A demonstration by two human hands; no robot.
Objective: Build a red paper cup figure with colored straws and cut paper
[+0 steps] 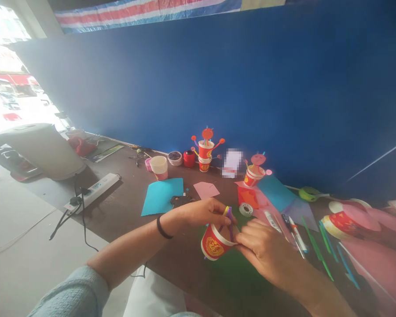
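A red paper cup [215,243] with a yellow emblem is held tilted above the table edge, its mouth turned up and toward my right hand. My right hand [262,246] is closed on the cup's rim from the right. My left hand [206,214] reaches over the mouth from the left, thumb and fingers pinched at a yellow and a purple straw [231,216] that stand up out of the cup. The straws' lower ends are hidden inside. Small blue and purple tips poke out at the cup's left side.
Behind stand cup figures with red heads [207,134], stacked pale cups [159,166], a tape roll [246,209] and blue paper [161,196]. A dark glue-gun-like tool [181,201] lies near my left wrist. To the right lie pens [297,233] and green straws [317,246]; left, a power strip [92,191].
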